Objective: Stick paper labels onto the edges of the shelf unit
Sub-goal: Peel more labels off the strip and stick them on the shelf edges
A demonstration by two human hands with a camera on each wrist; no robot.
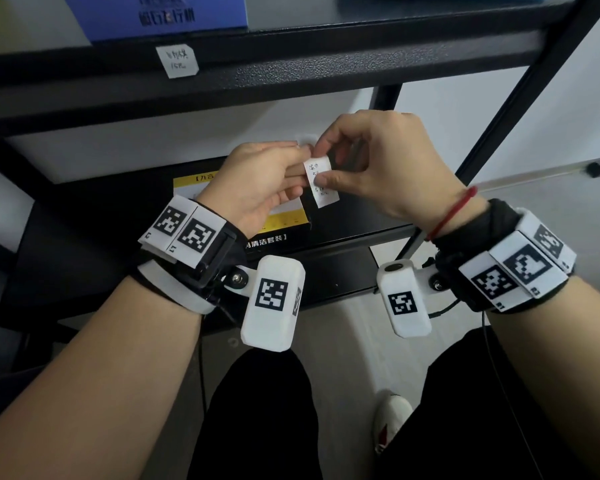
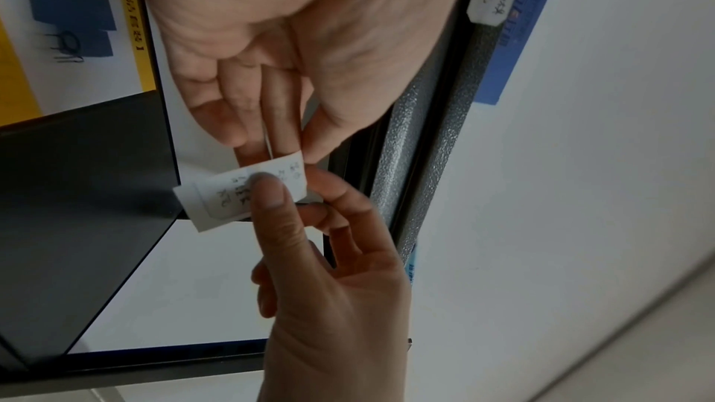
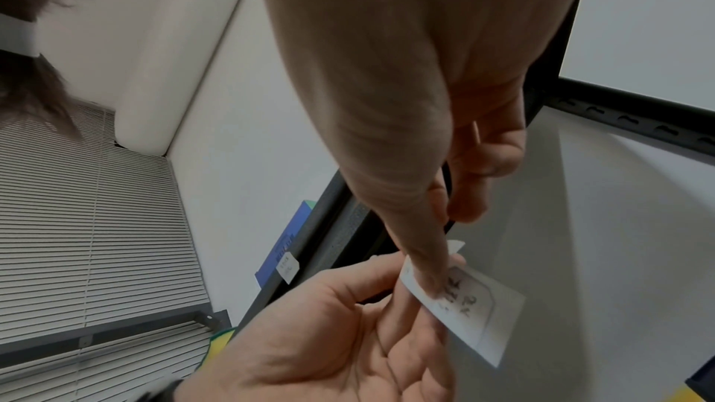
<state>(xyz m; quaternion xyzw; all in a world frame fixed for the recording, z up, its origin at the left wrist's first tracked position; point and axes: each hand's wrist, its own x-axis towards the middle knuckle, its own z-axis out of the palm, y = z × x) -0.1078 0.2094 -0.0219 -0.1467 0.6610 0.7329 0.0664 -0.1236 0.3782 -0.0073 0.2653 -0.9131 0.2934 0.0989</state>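
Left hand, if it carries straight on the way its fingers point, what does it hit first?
Probably the right hand: the left hand points at it across the paper label they both pinch. Depth is unclear.

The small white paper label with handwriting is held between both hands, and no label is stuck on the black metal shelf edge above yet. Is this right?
One part is wrong. A white handwritten label is already stuck on the black metal shelf edge above, as the head view shows. The rest holds: the left hand and right hand both pinch the small white paper label.
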